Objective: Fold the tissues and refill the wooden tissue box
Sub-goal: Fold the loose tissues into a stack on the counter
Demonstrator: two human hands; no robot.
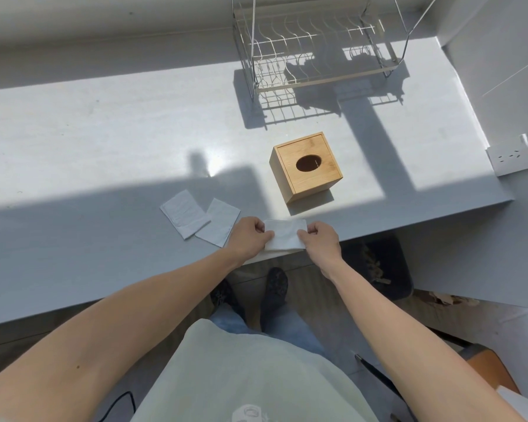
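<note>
We pinch the tissue (285, 236) at its ends, left hand (250, 234) and right hand (320, 239), its length crosswise, the wooden tissue box (305, 167) straight beyond.

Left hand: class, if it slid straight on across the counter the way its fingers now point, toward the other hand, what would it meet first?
The left hand pinches the tissue; straight on, it would likely meet the right hand first.
</note>
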